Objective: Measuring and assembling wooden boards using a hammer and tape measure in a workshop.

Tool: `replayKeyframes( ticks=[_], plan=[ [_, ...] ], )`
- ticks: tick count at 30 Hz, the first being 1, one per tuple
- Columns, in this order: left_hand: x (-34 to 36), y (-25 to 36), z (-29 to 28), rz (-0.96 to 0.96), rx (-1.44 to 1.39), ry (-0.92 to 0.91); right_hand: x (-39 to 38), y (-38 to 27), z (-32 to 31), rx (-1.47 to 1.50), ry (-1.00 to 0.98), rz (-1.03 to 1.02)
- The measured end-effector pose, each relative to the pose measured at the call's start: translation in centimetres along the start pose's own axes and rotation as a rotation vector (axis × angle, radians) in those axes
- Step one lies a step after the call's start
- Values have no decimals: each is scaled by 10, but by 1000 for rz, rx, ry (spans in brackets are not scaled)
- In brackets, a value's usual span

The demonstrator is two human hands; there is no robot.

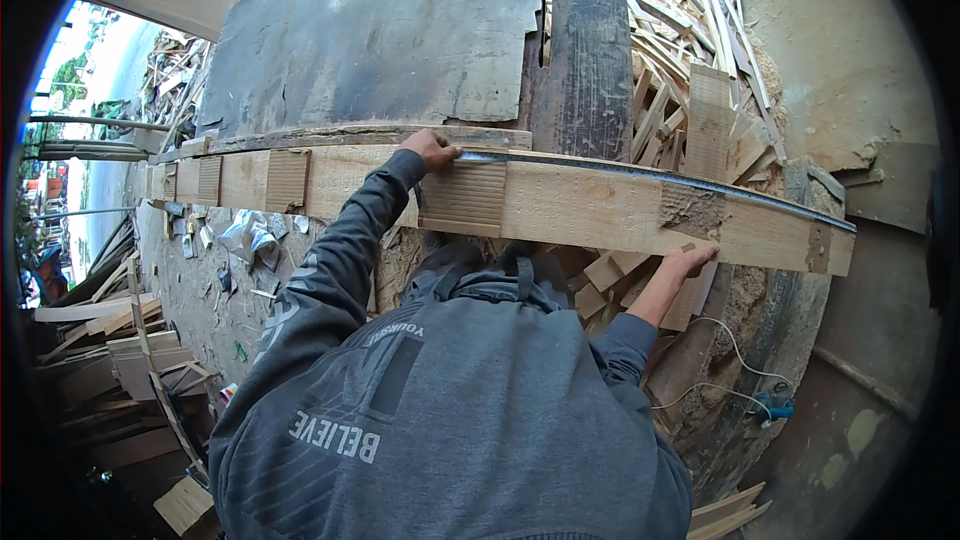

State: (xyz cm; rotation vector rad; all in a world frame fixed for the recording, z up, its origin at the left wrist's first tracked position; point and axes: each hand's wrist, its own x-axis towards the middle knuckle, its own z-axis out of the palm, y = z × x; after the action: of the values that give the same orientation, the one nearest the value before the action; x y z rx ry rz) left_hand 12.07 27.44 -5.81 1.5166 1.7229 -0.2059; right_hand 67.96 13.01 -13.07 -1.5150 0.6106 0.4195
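Note:
A long pale wooden plank (pixel 585 202) lies crosswise in front of me, with rough, ridged patches on its face. Along its far edge runs a thin silvery measuring tape (pixel 640 172), reaching almost to the plank's right end. My left hand (pixel 432 150) is closed at the tape's left end, on the plank's far edge; its fingertips are partly hidden. My right hand (pixel 688 261) grips the near edge of the plank toward the right, fingers out of sight underneath and thumb on the face.
A worn metal-faced bench top (pixel 380 35) lies beyond the plank. Scrap wood strips (pixel 690 0) pile up at the far right. Wood blocks (pixel 605 273) sit below the plank. A white cord (pixel 735 340) leads to a blue power tool (pixel 775 403). Timber offcuts (pixel 140 370) lie at left.

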Motion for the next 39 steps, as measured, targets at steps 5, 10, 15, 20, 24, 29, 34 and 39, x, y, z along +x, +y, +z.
replayKeyframes(
  ticks=[5,10,15,20,24,29,34,39],
  plan=[
    [2,15,8,0,25,2,15,-3,1,77,-66,-61],
    [2,15,2,37,-4,-12,19,-2,5,7,-29,-47],
    [4,16,2,17,-23,-41,29,1,3,13,-43,-68],
    [6,17,-3,37,-22,-67,38,9,-5,-19,-186,-117],
    [9,15,-3,28,13,-59,32,5,-11,-91,-256,-107],
    [10,25,-5,40,18,-63,33,14,-17,-37,-292,-189],
    [1,18,-7,28,-16,-50,6,10,-4,-81,-145,-37],
    [3,28,2,73,-55,-52,36,2,-6,31,-184,-50]
  ],
)
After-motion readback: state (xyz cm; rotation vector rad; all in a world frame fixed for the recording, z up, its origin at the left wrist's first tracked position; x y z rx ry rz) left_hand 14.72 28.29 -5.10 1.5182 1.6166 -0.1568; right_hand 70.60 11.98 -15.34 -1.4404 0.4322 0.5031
